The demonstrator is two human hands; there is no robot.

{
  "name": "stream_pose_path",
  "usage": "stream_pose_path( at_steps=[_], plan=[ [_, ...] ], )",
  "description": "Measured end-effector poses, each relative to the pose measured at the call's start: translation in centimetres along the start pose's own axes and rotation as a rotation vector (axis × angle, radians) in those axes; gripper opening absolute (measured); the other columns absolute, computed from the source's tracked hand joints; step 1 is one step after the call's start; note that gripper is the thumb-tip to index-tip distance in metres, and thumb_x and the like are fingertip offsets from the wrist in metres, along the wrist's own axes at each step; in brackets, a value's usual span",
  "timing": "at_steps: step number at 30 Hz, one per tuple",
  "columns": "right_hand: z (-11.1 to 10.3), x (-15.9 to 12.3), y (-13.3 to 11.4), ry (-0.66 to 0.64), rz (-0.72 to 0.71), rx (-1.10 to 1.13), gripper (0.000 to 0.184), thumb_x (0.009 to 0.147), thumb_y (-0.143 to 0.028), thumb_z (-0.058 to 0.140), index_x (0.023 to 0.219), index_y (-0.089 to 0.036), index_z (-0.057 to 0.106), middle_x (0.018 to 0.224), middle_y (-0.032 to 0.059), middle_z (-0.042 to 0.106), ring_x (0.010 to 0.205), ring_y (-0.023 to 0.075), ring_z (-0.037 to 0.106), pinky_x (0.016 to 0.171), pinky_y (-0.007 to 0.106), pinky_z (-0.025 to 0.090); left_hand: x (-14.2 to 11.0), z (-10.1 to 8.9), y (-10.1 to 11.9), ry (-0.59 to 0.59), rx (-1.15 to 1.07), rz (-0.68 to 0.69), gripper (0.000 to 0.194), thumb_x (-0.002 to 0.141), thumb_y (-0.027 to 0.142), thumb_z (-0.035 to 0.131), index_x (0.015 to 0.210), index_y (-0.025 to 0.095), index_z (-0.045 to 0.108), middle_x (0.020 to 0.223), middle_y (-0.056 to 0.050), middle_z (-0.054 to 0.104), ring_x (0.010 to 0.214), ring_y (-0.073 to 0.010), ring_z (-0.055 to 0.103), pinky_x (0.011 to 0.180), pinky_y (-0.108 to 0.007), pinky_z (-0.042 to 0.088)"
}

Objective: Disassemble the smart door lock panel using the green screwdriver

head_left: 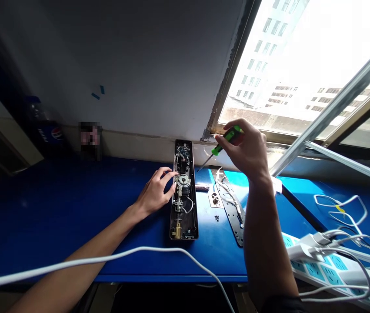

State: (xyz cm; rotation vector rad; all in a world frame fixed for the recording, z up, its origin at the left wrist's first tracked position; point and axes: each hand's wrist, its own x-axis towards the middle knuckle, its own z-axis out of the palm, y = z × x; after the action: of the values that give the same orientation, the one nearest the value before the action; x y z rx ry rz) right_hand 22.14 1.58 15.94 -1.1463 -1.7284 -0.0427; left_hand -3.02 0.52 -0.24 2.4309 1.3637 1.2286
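A long black door-lock casing (195,213) lies lengthwise on the blue table, its inside exposed. Wires, a round metal part (184,181) and a brass cylinder (178,230) show within it. My left hand (158,187) is at the casing's left side, fingers apart and curved, with the fingertips at its edge near the round part. In my right hand (248,148) is a green and black screwdriver (218,148), held above the table to the right of the casing. Its tip points down and left, apart from the casing as far as I can see.
Right of the casing lie a black mounting plate (233,217), a small square piece (215,199) and several tiny screws (217,218). A white power strip (321,271) with plugs and cables sits at right. A white cable (145,249) crosses the front. A bottle (49,132) stands far left.
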Motion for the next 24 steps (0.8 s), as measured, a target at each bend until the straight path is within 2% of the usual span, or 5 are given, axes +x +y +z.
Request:
stream_pose_path(
  at_steps=[4,6,10,16,24],
  plan=[
    [0.7,0.4,-0.9,-0.212,-0.094,0.206,0.034,0.084,-0.038,0.079,0.113,-0.021,0.073,0.089,0.0020,0.076,0.075,0.0159,0.073,0.075,0.032,0.061,-0.1,0.1,-0.2,-0.014,-0.003,-0.002,0.035,0.102,0.031,0.055,0.134,0.023,0.065,0.137,-0.012,0.058,0.123,-0.0287,0.064,0.109,-0.046,0.056],
    [1.0,0.4,-1.4,-0.268,-0.108,0.255,0.033,0.083,-0.037,0.079,0.111,-0.021,0.073,0.088,0.0013,0.075,0.076,0.0161,0.072,0.073,0.030,0.059,0.0,0.1,-0.2,-0.017,-0.012,-0.007,0.034,0.102,0.031,0.054,0.133,0.021,0.066,0.137,-0.012,0.058,0.123,-0.0286,0.064,0.109,-0.047,0.055],
    [1.9,0.4,-2.4,-0.315,-0.155,0.268,0.028,0.082,-0.036,0.080,0.102,-0.019,0.073,0.083,0.0001,0.072,0.072,0.0140,0.067,0.068,0.027,0.054,0.2,0.1,-0.1,-0.004,-0.078,-0.011,0.029,0.101,0.030,0.056,0.122,0.019,0.070,0.131,-0.012,0.060,0.122,-0.0268,0.065,0.111,-0.045,0.054],
    [3.1,0.4,-3.3,-0.399,-0.300,0.177,0.024,0.089,-0.032,0.074,0.109,-0.020,0.071,0.077,-0.0025,0.068,0.064,0.0098,0.056,0.062,0.023,0.043,0.2,0.0,-0.2,0.033,-0.161,-0.031,0.023,0.094,0.025,0.061,0.111,0.019,0.075,0.131,-0.011,0.061,0.118,-0.0258,0.066,0.109,-0.044,0.055],
    [3.7,0.3,-2.9,-0.436,-0.367,0.153,0.022,0.089,-0.031,0.073,0.108,-0.018,0.071,0.076,-0.0027,0.068,0.060,0.0078,0.053,0.062,0.022,0.042,0.0,0.1,-0.2,0.003,-0.154,-0.032,0.025,0.089,0.018,0.062,0.107,0.020,0.078,0.134,-0.011,0.061,0.124,-0.0291,0.064,0.111,-0.048,0.055]
  ],
)
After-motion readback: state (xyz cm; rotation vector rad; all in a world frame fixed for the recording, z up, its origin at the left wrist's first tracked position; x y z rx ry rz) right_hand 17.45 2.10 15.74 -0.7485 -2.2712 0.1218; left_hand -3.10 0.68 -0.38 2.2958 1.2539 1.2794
